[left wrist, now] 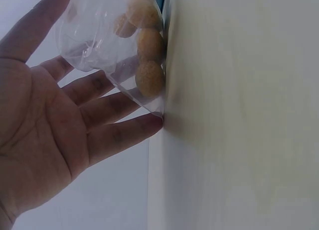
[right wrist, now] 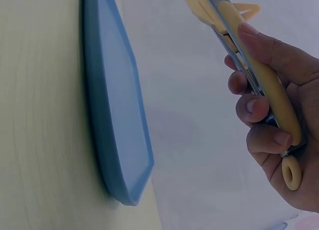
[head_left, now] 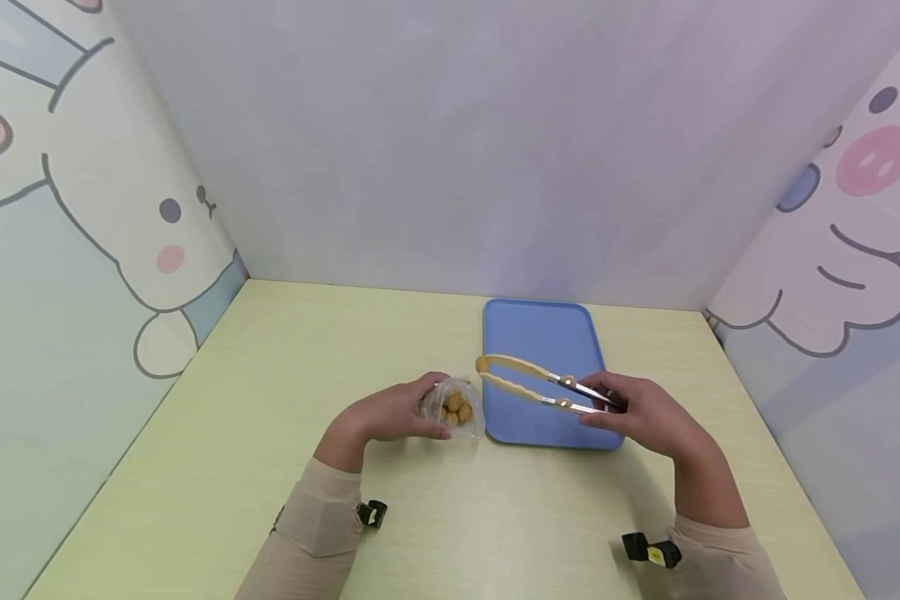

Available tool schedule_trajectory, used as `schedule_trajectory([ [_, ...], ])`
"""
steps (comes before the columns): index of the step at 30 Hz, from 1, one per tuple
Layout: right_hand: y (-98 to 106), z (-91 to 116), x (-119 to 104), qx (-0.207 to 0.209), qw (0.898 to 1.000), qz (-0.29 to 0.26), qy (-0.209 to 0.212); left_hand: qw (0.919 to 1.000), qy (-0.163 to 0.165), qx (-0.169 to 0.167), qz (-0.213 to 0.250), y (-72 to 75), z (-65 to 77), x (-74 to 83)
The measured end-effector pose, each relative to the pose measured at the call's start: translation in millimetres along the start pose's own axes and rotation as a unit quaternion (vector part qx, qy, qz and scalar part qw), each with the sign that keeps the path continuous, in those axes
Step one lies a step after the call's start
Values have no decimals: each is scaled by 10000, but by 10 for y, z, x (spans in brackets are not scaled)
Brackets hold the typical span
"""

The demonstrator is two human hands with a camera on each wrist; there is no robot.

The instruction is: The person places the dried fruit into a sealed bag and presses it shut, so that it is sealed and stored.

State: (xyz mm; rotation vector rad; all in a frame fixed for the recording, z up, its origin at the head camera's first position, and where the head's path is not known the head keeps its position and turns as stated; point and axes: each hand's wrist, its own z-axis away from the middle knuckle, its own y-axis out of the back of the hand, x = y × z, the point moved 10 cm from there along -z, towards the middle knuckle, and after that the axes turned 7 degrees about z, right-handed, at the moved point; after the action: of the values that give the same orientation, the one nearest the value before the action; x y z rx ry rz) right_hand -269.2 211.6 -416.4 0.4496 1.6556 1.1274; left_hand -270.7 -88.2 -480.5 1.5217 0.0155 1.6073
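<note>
A clear plastic bag (head_left: 473, 423) with several round brown balls (left wrist: 150, 78) in it rests on the table. My left hand (head_left: 398, 410) holds the bag from its left side, the thumb on one side and the fingers spread along the other. In my right hand (head_left: 642, 410) is a pair of tongs (head_left: 521, 388) with beige tips and metal arms, the fingers wrapped about the handles. The tongs point left above the blue tray, their arms apart. One brown ball (head_left: 482, 364) shows at the tip of the far arm, just above the bag's mouth.
The blue tray (head_left: 525, 333) lies on the pale wooden table (head_left: 330, 333), right of the bag. A grey-white wall (head_left: 450, 167) stands behind the table. Panels with cartoon animals (head_left: 120, 233) close off the left and right sides.
</note>
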Motion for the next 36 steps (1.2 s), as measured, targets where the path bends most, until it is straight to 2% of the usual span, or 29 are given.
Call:
schedule_trajectory([
  [7,-25,31,-80,-235,9994,-249,58,10000,-32,-21,51,-2,-1,1],
  [22,-118,50,-232,-711,9972,-214,80,10000,-14,20,-62,9,5,-4],
  [36,-211,15,-327,-737,9969,144,245,9999,-108,29,-90,8,9,19],
])
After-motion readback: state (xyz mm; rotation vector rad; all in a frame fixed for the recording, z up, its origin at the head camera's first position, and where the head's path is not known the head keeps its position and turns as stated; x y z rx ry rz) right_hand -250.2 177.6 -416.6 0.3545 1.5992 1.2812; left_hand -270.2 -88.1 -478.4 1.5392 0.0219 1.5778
